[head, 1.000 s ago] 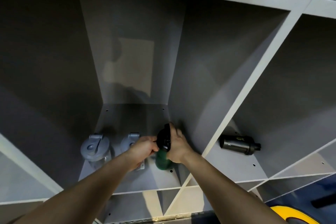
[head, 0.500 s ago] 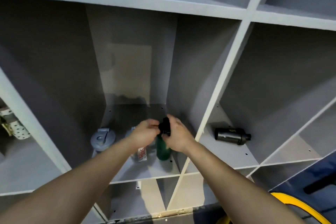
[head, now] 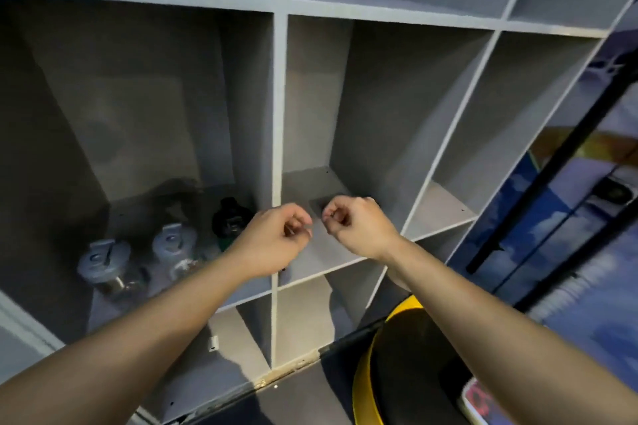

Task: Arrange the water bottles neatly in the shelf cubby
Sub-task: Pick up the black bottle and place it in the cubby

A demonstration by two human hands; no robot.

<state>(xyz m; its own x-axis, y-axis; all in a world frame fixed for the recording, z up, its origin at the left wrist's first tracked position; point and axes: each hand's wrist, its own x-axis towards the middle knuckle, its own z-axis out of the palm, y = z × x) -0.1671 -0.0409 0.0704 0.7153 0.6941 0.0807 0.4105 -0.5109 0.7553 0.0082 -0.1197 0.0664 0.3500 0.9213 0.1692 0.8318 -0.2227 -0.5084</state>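
Three bottles stand in a row in the left cubby (head: 145, 114) of the grey shelf. Two are clear with grey flip lids (head: 103, 259) (head: 174, 245); the third is a green bottle with a black cap (head: 229, 219), at the right end by the divider (head: 278, 114). My left hand (head: 276, 238) and my right hand (head: 355, 224) hover with fingers curled and nothing in them, in front of the middle cubby (head: 373, 114). A dark blurred shape (head: 319, 205) shows between my hands on that cubby's floor; I cannot tell what it is.
More grey cubbies lie above, below and to the right (head: 518, 134). A black round object with a yellow rim (head: 407, 355) sits on the floor at the lower right. A blue patterned surface with a black bar (head: 552, 183) borders the shelf on the right.
Both hands have let go of the green bottle's black cap and moved right to the middle cubby. The view has swung right. The green bottle stays upright in the left cubby.
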